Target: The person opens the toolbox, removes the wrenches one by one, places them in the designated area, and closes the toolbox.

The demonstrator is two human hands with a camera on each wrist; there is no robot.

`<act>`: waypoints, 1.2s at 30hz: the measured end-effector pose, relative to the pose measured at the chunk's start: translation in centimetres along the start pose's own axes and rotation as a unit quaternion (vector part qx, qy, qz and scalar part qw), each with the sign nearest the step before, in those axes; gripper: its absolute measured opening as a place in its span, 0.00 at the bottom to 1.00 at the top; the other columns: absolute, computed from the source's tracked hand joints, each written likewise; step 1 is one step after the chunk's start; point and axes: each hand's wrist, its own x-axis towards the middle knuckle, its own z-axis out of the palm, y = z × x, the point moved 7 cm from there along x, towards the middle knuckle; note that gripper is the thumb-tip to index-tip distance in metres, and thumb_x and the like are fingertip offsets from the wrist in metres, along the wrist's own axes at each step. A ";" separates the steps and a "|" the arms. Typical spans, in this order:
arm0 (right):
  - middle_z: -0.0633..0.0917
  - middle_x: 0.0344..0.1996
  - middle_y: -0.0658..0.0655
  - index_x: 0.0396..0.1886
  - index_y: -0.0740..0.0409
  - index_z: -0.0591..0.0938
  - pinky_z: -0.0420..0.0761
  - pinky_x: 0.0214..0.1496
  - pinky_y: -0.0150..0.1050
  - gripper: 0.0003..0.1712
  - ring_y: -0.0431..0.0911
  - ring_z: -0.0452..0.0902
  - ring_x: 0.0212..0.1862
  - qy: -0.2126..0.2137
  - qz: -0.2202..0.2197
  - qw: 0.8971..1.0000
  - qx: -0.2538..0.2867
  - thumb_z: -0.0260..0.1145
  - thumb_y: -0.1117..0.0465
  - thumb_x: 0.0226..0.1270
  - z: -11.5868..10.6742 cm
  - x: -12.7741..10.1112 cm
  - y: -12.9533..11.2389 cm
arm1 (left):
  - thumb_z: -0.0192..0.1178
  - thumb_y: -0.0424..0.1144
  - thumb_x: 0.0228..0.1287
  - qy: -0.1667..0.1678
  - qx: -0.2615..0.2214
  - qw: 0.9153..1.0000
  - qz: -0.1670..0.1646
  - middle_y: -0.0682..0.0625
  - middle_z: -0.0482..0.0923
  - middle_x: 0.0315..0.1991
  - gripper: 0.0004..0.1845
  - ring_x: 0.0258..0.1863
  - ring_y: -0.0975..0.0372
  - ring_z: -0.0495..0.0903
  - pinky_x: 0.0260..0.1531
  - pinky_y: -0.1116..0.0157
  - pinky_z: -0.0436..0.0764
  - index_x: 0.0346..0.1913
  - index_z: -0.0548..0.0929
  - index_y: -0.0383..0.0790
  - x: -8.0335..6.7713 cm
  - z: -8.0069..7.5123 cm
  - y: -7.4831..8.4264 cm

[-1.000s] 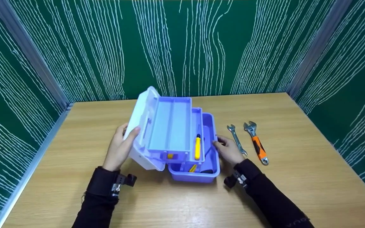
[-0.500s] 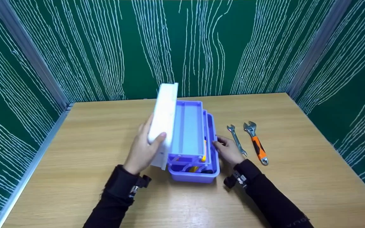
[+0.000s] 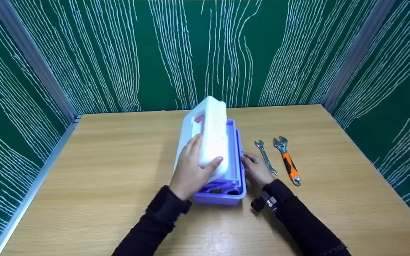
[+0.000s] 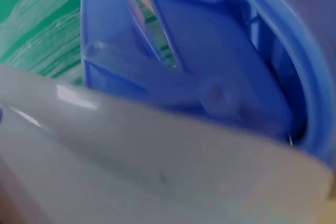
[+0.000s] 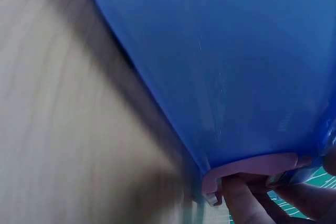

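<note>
A purple toolbox [image 3: 219, 200] stands on the table with its white lid [image 3: 216, 138] tilted partway over the stepped trays [image 3: 232, 167]. My left hand [image 3: 190, 172] grips the lid's near end, thumb on the front edge and fingers over the top by the pink handle [image 3: 199, 120]. Folded tray sides [image 4: 210, 51] show beyond the lid in the left wrist view. My right hand [image 3: 257, 170] is at the box's right side. There, in the right wrist view, its fingers curl at a pink latch [image 5: 257, 165]. The lid hides most of the box's contents.
Right of the box lie an open-end wrench [image 3: 266, 158] and an adjustable wrench [image 3: 289, 161] with an orange and black handle. Green panels with white lines [image 3: 226, 53] enclose the wooden table [image 3: 119, 153] at the back and sides.
My left hand has swung the lid rightward over the box, and the trays have folded inward. A yellow-handled tool in a tray is now hidden. My right hand stays at the box's side.
</note>
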 end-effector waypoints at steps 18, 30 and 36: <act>0.78 0.61 0.68 0.65 0.68 0.74 0.76 0.53 0.30 0.25 0.46 0.78 0.55 0.005 -0.008 1.000 0.014 0.46 0.59 0.77 0.2 0.1 0.1 | 0.58 0.67 0.60 -0.010 0.251 0.961 0.111 0.40 0.72 0.66 0.45 0.65 0.50 0.71 0.69 0.45 0.63 0.68 0.70 0.32 -1.1 6.0 3.5; 0.75 0.64 0.69 0.68 0.68 0.70 0.74 0.65 0.43 0.26 0.53 0.75 0.61 -0.006 0.005 1.000 0.012 0.44 0.58 0.79 0.2 0.1 0.2 | 0.55 0.69 0.60 -0.017 0.358 0.923 0.141 0.42 0.75 0.64 0.44 0.61 0.51 0.74 0.67 0.47 0.66 0.64 0.74 0.34 -1.6 8.6 3.7; 0.74 0.66 0.68 0.69 0.67 0.68 0.71 0.68 0.44 0.26 0.52 0.72 0.64 -0.025 0.016 0.999 0.032 0.43 0.58 0.80 0.1 0.0 0.4 | 0.55 0.70 0.60 -0.015 0.367 0.920 0.138 0.43 0.75 0.64 0.44 0.62 0.51 0.74 0.67 0.48 0.66 0.65 0.74 0.35 -1.7 9.0 3.6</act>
